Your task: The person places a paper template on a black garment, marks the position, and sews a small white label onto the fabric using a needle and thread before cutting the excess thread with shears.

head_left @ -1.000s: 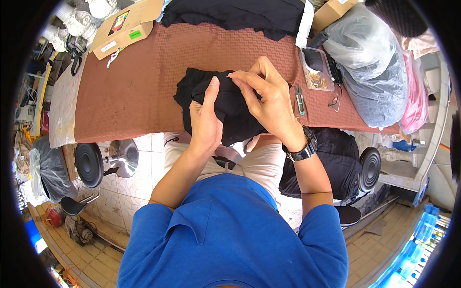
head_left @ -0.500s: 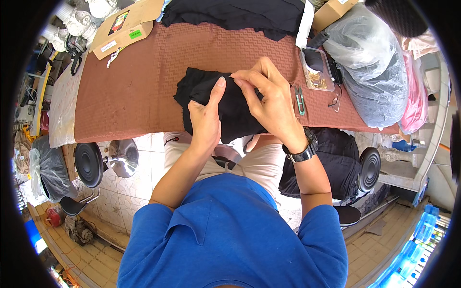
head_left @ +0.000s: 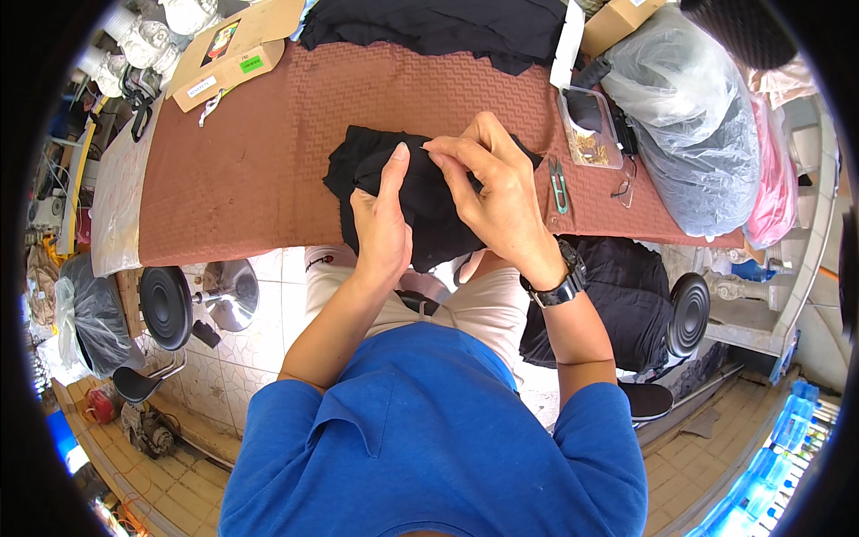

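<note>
A piece of black cloth (head_left: 431, 210) lies bunched over the near edge of the table in front of me. My left hand (head_left: 383, 224) grips its left part, the thumb raised on top and the other fingers hidden in or under the fabric. Above the cloth my right hand (head_left: 501, 192) is closed in a pinch, thumb against forefinger. A tiny, thin, light thing shows at those fingertips, close to my left thumb; it is too small to name. Green-handled thread snips (head_left: 558, 185) lie on the table right of my right hand.
A brown patterned cloth covers the table (head_left: 242, 170). At right stand a clear plastic box (head_left: 592, 148) of small gold-coloured pieces and a large filled plastic bag (head_left: 684, 125). More black fabric (head_left: 438, 27) lies at the far edge, a cardboard box (head_left: 234, 58) far left. Stools (head_left: 166, 307) stand below.
My right hand has shifted slightly left, its pinched fingertips now nearer my left thumb. The left thumb has tipped a little left. The cloth's right side shows more.
</note>
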`<control>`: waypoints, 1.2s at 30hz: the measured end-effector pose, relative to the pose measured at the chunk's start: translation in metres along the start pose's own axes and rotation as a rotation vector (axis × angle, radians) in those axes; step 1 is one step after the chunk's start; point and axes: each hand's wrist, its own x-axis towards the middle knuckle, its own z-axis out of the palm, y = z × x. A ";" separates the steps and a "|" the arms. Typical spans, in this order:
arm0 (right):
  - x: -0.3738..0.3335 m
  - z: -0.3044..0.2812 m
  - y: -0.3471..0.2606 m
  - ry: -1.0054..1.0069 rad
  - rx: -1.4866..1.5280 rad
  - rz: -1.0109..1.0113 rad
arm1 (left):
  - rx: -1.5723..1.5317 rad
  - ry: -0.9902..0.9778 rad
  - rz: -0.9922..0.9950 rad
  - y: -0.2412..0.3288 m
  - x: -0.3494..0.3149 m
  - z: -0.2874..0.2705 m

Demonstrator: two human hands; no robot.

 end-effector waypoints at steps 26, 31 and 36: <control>0.007 0.001 -0.002 0.072 0.093 0.057 | 0.375 -0.153 0.253 -0.007 0.001 -0.003; 0.009 0.013 0.001 0.153 0.184 0.039 | 0.357 -0.162 0.260 -0.004 0.001 0.002; 0.009 0.019 0.003 0.182 0.140 0.019 | 0.305 -0.140 0.290 -0.002 0.005 0.004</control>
